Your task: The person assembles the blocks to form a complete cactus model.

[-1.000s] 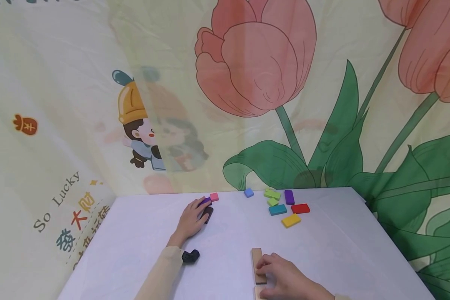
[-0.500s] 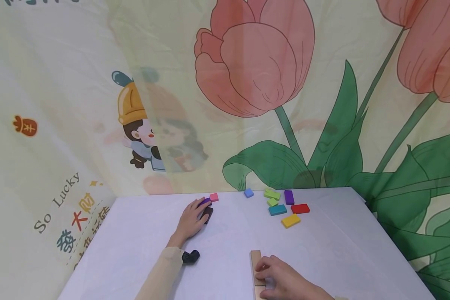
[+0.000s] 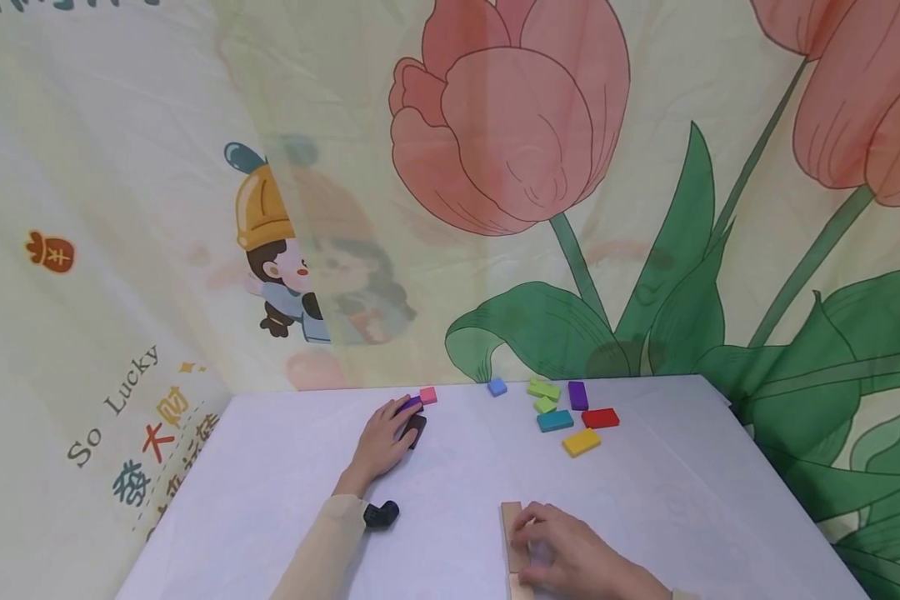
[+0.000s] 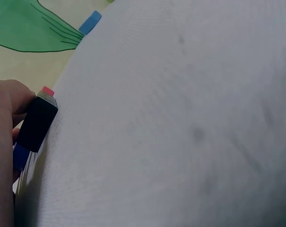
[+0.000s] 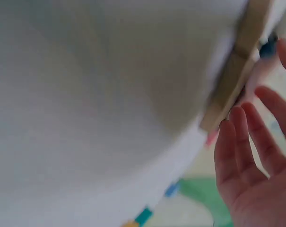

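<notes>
In the head view my left hand (image 3: 381, 437) rests at the far left of the table, fingers over a purple block (image 3: 411, 403) and thumb by a black block (image 3: 416, 429). The left wrist view shows the black block (image 4: 38, 123) beside the thumb, the purple one partly behind it. At the near edge, two plain wooden blocks (image 3: 512, 521) lie end to end. Beside them is my right hand (image 3: 566, 550), its fingertips over the far one and its thumb near their joint. The right wrist view shows the fingers (image 5: 228, 151) loosely bent, pinching nothing.
A pink block (image 3: 428, 395) stands by the left fingertips. Farther right at the back lie blue (image 3: 497, 387), green (image 3: 544, 389), purple (image 3: 578, 395), teal (image 3: 555, 421), red (image 3: 601, 418) and yellow (image 3: 582, 442) blocks. A printed cloth (image 3: 330, 100) hangs behind the table.
The far wooden block has slid slightly toward me, closing the gap to the near one. My right fingers and thumb have since loosened a little. The left hand stays put.
</notes>
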The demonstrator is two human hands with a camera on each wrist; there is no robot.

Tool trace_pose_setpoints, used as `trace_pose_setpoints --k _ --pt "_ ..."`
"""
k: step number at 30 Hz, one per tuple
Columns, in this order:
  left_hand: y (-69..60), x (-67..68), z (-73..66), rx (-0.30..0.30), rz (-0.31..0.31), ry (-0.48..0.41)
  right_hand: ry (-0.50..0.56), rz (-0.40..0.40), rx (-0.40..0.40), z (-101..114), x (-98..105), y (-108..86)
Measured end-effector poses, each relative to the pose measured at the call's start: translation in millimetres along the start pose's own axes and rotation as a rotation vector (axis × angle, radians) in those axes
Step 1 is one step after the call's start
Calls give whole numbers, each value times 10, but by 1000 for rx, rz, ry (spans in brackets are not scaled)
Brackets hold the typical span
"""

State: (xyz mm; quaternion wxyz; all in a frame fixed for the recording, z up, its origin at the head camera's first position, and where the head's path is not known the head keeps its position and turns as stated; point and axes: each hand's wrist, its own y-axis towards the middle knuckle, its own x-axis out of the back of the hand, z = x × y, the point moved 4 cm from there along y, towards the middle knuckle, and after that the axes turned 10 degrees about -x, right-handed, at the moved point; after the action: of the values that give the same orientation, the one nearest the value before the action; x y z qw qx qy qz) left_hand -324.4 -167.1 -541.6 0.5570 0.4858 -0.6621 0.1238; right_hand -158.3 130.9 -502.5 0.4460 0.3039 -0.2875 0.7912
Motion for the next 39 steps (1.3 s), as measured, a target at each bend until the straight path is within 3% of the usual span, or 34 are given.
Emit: trace_pose_setpoints --k 6,8,10,15,20,23,27,32,36,39 --pt "24 3 -2 -9 0 11 -25 -503 -205 -330 572 427" --pt "27 5 2 -3 7 14 -32 -606 -272 -492 726 598" --pt "33 9 -7 -9 7 10 -43 -653 -320 -617 839 752" --pt "68 7 -37 -29 -14 7 -116 -664 -428 -752 954 1036" --pt "89 0 -73 -38 -19 12 -179 -648 -503 -816 940 1157" --pt "91 7 -89 -34 -12 9 -204 -667 -511 -809 940 1180" --pt "97 14 -91 -31 -12 10 -189 -695 -462 -760 957 1199" --pt "101 1 -71 -42 -21 13 -13 -688 -338 -675 963 1191" --pt "61 5 -55 -40 -26 18 236 -534 -257 -551 847 1136" --pt "23 25 -51 -31 -35 6 331 -379 -274 -447 685 1060"
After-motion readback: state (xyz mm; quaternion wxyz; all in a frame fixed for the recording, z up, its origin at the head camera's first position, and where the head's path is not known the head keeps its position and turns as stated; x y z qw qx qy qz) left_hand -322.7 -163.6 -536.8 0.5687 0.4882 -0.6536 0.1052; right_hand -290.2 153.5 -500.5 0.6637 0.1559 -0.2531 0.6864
